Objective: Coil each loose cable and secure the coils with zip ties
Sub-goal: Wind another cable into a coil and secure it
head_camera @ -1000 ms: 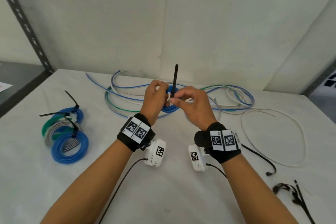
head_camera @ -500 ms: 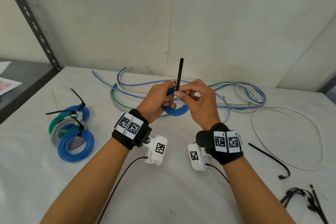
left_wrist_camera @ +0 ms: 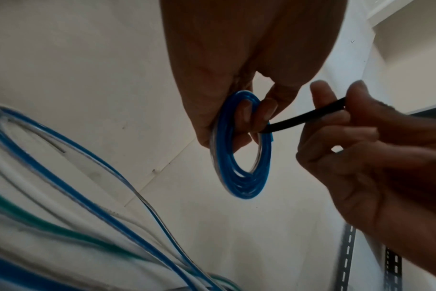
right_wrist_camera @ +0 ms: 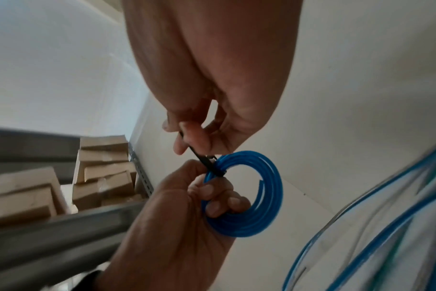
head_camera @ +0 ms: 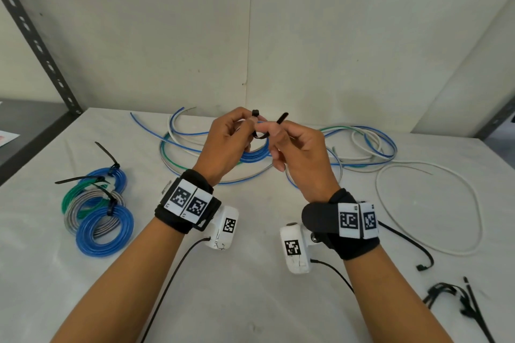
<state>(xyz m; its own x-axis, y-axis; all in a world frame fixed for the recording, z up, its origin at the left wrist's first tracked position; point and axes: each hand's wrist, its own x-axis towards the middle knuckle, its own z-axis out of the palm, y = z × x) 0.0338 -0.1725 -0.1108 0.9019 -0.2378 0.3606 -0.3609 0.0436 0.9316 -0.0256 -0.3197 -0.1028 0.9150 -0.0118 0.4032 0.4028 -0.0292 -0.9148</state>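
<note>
Left hand (head_camera: pixel 223 145) clamped on blue coil (left_wrist_camera: pixel 239 155), right hand (head_camera: pixel 301 153) pinching black zip tie (left_wrist_camera: pixel 309 116) looped round it: risks loops springing loose should either grip slacken before locking.

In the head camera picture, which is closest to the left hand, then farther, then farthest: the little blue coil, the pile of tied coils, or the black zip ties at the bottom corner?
1. Small blue cable coil: held in the left hand.
2. Pile of tied blue, green and grey coils: table's left side.
3. Bundle of loose black zip ties: far right corner.
</note>
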